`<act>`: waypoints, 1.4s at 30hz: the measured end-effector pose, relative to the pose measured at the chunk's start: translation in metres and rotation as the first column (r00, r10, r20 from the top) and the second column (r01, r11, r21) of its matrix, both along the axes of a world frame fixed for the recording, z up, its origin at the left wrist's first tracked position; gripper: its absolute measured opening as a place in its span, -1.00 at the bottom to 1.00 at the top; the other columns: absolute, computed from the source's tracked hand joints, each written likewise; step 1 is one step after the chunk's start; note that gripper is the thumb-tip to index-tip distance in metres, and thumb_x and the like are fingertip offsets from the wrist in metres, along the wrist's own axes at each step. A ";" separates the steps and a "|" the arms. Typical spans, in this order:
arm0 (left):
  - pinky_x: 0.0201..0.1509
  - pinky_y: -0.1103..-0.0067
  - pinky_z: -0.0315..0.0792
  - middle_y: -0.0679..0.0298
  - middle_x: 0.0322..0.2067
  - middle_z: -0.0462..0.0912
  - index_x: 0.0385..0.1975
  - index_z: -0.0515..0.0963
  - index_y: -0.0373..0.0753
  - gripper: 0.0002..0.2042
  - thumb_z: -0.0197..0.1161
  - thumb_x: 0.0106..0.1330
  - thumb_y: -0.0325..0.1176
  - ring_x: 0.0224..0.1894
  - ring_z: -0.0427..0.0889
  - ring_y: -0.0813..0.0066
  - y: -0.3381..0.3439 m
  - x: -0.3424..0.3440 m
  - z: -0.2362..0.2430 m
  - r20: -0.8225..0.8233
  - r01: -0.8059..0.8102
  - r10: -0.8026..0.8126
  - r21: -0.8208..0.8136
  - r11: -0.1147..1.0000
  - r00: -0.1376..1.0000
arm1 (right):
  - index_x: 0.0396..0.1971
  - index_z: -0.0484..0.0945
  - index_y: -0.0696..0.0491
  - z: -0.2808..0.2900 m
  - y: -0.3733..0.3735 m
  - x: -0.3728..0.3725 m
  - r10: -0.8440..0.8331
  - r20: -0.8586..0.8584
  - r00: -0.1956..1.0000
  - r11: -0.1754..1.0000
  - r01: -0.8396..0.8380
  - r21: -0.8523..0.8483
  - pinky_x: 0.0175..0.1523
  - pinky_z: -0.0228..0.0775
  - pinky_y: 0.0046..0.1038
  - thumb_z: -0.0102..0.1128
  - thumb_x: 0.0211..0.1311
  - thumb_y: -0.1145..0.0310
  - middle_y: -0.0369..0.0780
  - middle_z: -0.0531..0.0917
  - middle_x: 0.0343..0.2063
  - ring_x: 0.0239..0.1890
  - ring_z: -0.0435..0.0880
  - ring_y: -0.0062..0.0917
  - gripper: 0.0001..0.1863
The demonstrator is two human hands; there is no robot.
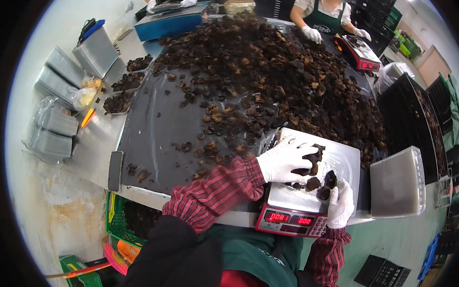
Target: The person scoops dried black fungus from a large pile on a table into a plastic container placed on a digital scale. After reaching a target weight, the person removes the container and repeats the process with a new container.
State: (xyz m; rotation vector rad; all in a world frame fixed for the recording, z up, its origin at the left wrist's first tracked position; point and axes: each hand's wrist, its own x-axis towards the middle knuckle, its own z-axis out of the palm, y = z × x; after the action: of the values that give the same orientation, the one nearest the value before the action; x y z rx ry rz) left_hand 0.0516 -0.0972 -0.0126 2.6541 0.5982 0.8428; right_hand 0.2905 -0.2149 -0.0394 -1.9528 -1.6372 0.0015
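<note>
A silver-topped digital scale (pixel 351 170) with a red front stands before me at the table's near edge. On its plate sits a clear plastic tray (pixel 343 165) with several dark dried fungus pieces (pixel 313 184) in it. My left hand (pixel 285 163), in a white glove, reaches over the tray from the left, fingers spread and their tips touching the fungus. At the tray's near right corner is my gloved right hand (pixel 341 205), its thumb and fingers around the rim. The palm side of both hands is hidden.
A large heap of dried fungus (pixel 272 69) covers the far and middle table. Stacked clear trays (pixel 397 182) stand right of the scale. A phone (pixel 116 171) lies at the left edge; filled trays (pixel 118 101) line the left side. A co-worker (pixel 327 18) works opposite beside another scale (pixel 361 54).
</note>
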 end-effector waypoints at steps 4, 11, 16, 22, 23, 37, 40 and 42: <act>0.23 0.22 0.19 0.18 0.08 0.42 -0.32 0.55 -0.10 -0.72 0.28 0.09 -0.08 0.19 0.32 0.12 -0.009 -0.001 0.004 -0.019 -0.013 0.014 0.061 0.998 1.000 | 0.02 0.45 0.12 0.001 0.003 -0.001 0.025 -0.015 1.000 1.000 -0.025 -0.009 -0.01 0.43 -0.30 0.08 0.29 0.37 -0.06 0.61 -0.14 -0.09 0.61 -0.20 -0.68; 0.15 0.36 0.40 0.12 -0.03 0.57 -0.07 0.59 -0.20 -0.71 0.24 0.21 -0.34 0.03 0.51 0.12 0.031 -0.046 0.000 0.312 -0.158 0.255 -0.303 0.940 0.915 | 0.00 0.45 0.17 0.012 -0.004 0.003 0.021 -0.040 0.999 1.000 -0.022 -0.007 0.02 0.41 -0.31 0.01 0.34 0.31 -0.03 0.60 -0.15 -0.08 0.59 -0.17 -0.68; 0.29 0.06 0.16 0.10 0.32 0.22 0.22 0.39 0.20 -0.42 0.24 0.14 0.08 0.35 0.14 -0.05 0.076 -0.103 -0.067 -0.461 -0.574 0.499 -0.029 0.818 0.734 | 0.02 0.45 0.19 0.021 0.000 0.008 0.004 -0.008 1.000 0.995 -0.003 0.099 0.00 0.42 -0.32 0.01 0.35 0.32 0.00 0.59 -0.15 -0.10 0.60 -0.15 -0.66; 0.04 0.35 0.42 0.18 -0.07 0.51 -0.11 0.56 -0.06 -0.60 0.37 -0.03 -0.44 0.00 0.47 0.13 0.061 -0.129 -0.108 -0.348 -0.451 0.398 -0.082 0.889 0.849 | 0.07 0.46 0.09 0.050 0.041 -0.001 0.282 -0.020 0.959 0.951 -0.277 0.135 -0.03 0.44 -0.33 0.11 0.18 0.49 -0.06 0.60 -0.15 -0.11 0.59 -0.18 -0.60; 0.02 0.38 0.43 0.18 -0.11 0.52 -0.15 0.57 -0.09 -0.63 0.34 -0.04 -0.49 -0.04 0.49 0.14 0.064 -0.137 -0.119 -0.276 -0.438 0.397 -0.107 0.892 0.876 | 0.09 0.45 0.08 0.045 0.054 -0.002 0.351 0.103 0.931 0.926 -0.361 0.109 -0.02 0.45 -0.32 0.14 0.14 0.51 -0.06 0.60 -0.14 -0.10 0.59 -0.19 -0.55; -0.02 0.53 0.47 0.24 -0.24 0.62 -0.24 0.62 -0.24 -0.66 0.29 -0.11 -0.58 -0.14 0.59 0.40 0.025 -0.050 0.041 0.305 -0.078 0.294 -0.562 0.823 0.906 | -0.19 0.63 0.16 0.076 0.068 -0.023 0.381 -0.114 0.917 0.914 -0.393 -0.102 -0.18 0.40 -0.51 0.01 0.30 0.32 -0.17 0.68 -0.34 -0.32 0.60 -0.51 -0.72; 0.16 0.35 0.35 0.15 -0.06 0.52 -0.09 0.59 -0.13 -0.62 0.30 0.00 -0.38 0.03 0.47 0.19 0.015 0.001 0.006 0.103 -0.083 0.096 -0.127 0.988 0.990 | -0.21 0.61 0.20 0.097 0.049 -0.038 0.255 -0.328 0.910 0.946 -0.304 -0.109 -0.16 0.42 -0.51 0.01 0.31 0.36 -0.16 0.64 -0.37 -0.28 0.59 -0.53 -0.75; 0.19 0.21 0.26 0.14 0.04 0.45 0.06 0.50 -0.07 -0.54 0.28 0.11 -0.18 0.10 0.39 0.09 0.000 0.028 0.010 -0.069 0.005 -0.020 -0.215 0.977 0.997 | -0.22 0.53 0.15 0.066 0.041 -0.021 0.367 -0.105 0.924 0.928 -0.371 -0.025 -0.20 0.44 -0.36 0.05 0.20 0.46 -0.09 0.60 -0.37 -0.29 0.59 -0.30 -0.82</act>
State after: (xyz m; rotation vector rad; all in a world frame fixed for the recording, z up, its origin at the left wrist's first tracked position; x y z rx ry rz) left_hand 0.0797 -0.0970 -0.0031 2.4970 0.6499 0.6426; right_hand 0.2691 -0.1744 0.0263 -1.6176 -1.9265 0.2789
